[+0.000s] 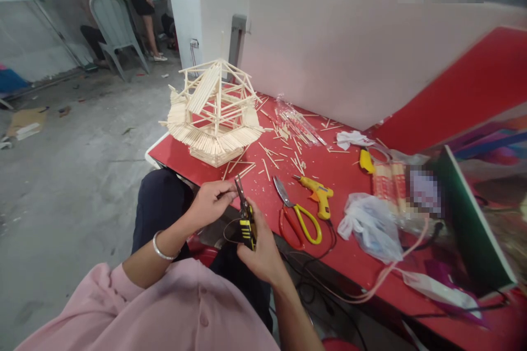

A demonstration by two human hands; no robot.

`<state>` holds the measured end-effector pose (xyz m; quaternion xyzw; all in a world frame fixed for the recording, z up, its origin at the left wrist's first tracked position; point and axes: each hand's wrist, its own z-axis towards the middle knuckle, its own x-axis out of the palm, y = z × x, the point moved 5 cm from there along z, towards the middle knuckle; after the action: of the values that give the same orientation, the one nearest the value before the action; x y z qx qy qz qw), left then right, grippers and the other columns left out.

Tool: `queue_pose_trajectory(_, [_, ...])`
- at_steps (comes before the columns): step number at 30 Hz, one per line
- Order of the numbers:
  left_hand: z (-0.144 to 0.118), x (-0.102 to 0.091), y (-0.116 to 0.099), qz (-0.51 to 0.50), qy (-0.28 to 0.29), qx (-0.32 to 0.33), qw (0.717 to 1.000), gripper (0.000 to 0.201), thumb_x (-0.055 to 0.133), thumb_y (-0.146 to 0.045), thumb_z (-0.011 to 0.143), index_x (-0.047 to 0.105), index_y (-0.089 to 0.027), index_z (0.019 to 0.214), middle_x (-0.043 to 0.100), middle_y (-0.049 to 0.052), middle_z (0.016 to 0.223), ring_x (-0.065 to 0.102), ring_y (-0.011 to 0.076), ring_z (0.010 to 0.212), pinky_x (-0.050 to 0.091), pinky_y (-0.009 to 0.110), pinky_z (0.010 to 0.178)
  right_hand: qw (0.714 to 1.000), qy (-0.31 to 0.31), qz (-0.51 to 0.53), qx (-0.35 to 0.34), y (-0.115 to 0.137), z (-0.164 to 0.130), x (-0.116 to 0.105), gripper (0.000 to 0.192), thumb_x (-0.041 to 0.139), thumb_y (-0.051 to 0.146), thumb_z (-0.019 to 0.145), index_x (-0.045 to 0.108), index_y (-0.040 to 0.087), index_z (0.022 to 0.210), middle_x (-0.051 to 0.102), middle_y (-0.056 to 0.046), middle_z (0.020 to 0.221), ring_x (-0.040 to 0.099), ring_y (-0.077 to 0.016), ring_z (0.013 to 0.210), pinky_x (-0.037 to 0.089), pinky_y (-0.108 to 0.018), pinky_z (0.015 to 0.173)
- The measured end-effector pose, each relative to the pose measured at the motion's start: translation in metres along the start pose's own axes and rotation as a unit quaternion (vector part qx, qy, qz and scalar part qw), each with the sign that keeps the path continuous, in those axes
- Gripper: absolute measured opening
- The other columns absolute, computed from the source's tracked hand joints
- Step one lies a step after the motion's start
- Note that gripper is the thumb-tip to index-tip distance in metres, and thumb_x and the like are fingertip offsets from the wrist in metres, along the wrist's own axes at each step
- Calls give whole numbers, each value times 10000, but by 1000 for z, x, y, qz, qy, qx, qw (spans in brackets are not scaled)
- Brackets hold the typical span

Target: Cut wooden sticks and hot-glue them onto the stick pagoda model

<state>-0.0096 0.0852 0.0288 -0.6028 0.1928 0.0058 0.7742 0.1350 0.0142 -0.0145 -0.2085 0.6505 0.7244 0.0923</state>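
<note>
My right hand point(263, 252) is wrapped round long-nose pliers point(246, 232) with black and yellow handles, jaws pointing away from me. My left hand point(212, 200) is closed in a pinch beside the jaw tips; whatever its fingertips hold is too small to make out. Just beyond both hands, a model pavilion point(216, 144) built of pale wooden sticks stands on the red table point(341, 167). Its lower roof is covered with sticks, while the upper roof is mostly open frame with one covered panel.
Scissors point(281, 191) with red and yellow handles lie beside a yellow glue gun point(319, 193). Loose sticks point(267, 151) and a plastic packet of sticks point(298, 123) are behind. A plastic bag point(370, 225) and cables lie right. A white board point(313, 55) borders the back; people are beyond.
</note>
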Motion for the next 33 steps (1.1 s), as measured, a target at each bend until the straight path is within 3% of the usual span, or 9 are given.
queue_pose_trajectory(6, [-4,1,1,71,-11,24,997,265,503,-192,860,488,-168,597,443,-33,580,420,102,561,319,222,576,999,-19,40,11,-4,-6,7,858,556,119,620,350,223,1446,598,-80,1260,633,-217,1039,526,-343,901])
queue_pose_trajectory(9, [-3,1,3,53,3,6,999,279,494,-215,864,483,-168,589,401,-40,568,382,101,551,303,223,561,999,-9,43,23,-7,-6,6,855,556,113,616,361,221,1441,579,-87,1298,614,-229,1095,512,-360,938])
queue_pose_trajectory(15, [6,0,-6,-30,95,-23,995,213,491,-248,855,601,-150,701,442,-38,582,397,100,557,326,210,560,1000,-17,8,-12,-1,-4,1,880,552,92,599,345,214,1446,509,-95,1393,522,-249,1244,432,-392,1055])
queue_pose_trajectory(21, [6,2,0,-91,122,-65,986,217,544,-310,827,604,-143,703,496,-19,592,415,107,571,333,213,544,1000,-8,-4,3,-10,-7,4,863,559,82,603,356,230,1429,600,-80,1271,623,-233,1091,512,-373,954])
queue_pose_trajectory(28, [9,6,11,-158,191,-134,959,296,581,-349,818,534,-138,616,386,-51,513,303,68,481,225,211,480,997,11,-68,-35,-3,-6,-4,886,550,100,619,304,208,1463,485,-109,1405,479,-255,1298,381,-431,1105])
queue_pose_trajectory(33, [9,6,11,-187,214,-181,942,306,643,-390,778,553,-138,630,392,-58,494,280,55,441,192,199,437,996,-15,-81,-43,-8,-9,-3,827,559,114,617,368,192,1418,563,-114,1316,565,-261,1195,455,-420,1030])
